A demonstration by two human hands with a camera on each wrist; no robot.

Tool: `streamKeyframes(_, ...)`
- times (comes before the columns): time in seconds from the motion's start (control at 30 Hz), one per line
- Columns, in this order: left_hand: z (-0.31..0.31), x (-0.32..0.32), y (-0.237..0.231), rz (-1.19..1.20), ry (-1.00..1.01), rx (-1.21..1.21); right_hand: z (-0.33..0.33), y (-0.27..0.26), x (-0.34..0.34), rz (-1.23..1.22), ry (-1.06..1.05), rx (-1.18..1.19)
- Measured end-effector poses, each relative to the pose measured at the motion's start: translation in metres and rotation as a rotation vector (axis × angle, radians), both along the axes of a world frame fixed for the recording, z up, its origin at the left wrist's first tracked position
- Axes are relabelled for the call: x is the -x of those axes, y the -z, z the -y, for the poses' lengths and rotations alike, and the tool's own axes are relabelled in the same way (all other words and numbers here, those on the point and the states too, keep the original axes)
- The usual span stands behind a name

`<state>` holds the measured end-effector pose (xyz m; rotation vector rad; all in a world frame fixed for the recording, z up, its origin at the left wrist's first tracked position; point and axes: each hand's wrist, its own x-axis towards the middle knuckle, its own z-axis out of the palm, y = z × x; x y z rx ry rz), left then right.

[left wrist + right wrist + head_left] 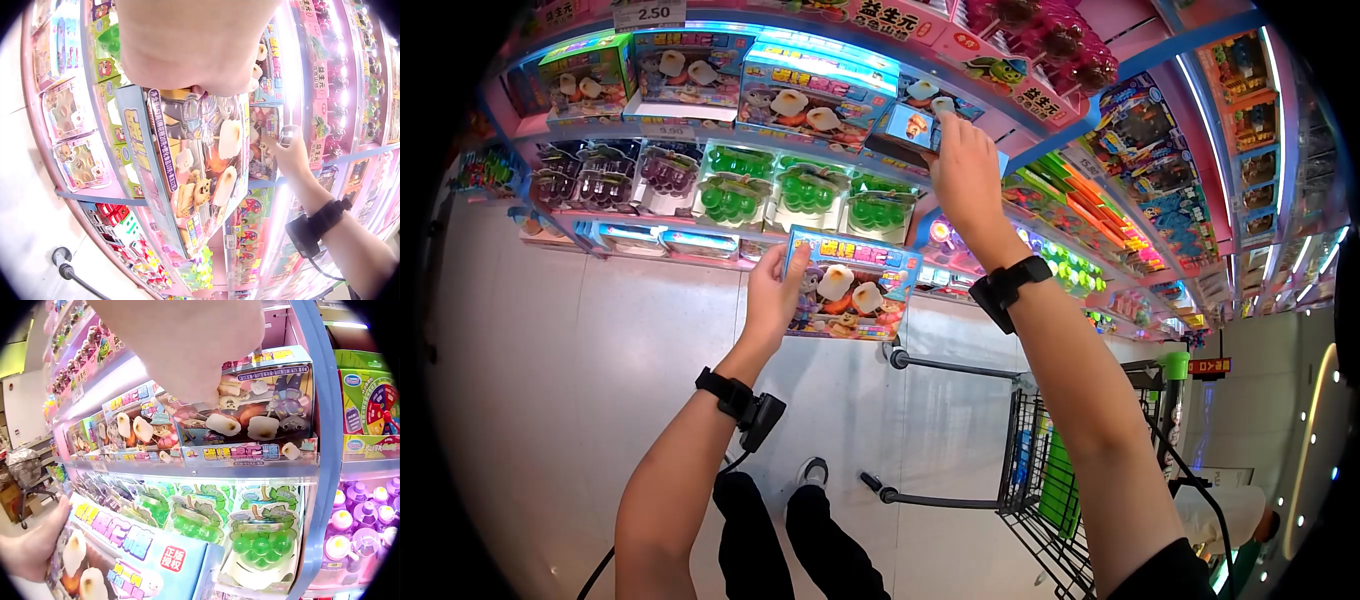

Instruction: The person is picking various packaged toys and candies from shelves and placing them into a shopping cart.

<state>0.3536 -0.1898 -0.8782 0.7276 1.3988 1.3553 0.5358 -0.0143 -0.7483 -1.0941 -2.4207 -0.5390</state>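
My left hand (772, 300) grips a blue marshmallow box (855, 290) by its left side, thumb on the printed front. This box is held in front of the shelves, its toasted-marshmallow picture facing me. In the left wrist view, the hand's underside covers the top of the box (194, 162). My right hand (970, 180) reaches up to the shelf and holds a second marshmallow box (910, 128) at the right end of the row. In the right wrist view, that box (250, 409) stands behind the shelf's front strip, and the hand hides its upper left part.
Other marshmallow boxes (815, 95) line the same shelf. Below are green grape-shaped packs (808, 190) and dark purple ones (670, 170). A blue shelf post (319, 381) stands right of the second box. A shopping cart (1050, 470) is on the floor to my right.
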Motion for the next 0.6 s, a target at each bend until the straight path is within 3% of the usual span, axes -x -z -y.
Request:
streamKeyframes(0.27,-0.006,-0.007,0.003,-0.041,0.021,-0.136,0.023,-0.03,-0.019,-0.04,-0.049,0.035)
streamKeyframes(0.47,-0.012,-0.003,-0.013,-0.067,0.155,-0.062,0.053,-0.068,-0.037,-0.207,-0.146,0.102)
streamKeyframes(0.6,-0.015,-0.01,-0.014,-0.261,0.171,-0.197,0.058,-0.071,-0.047,-0.348,-0.162,0.179)
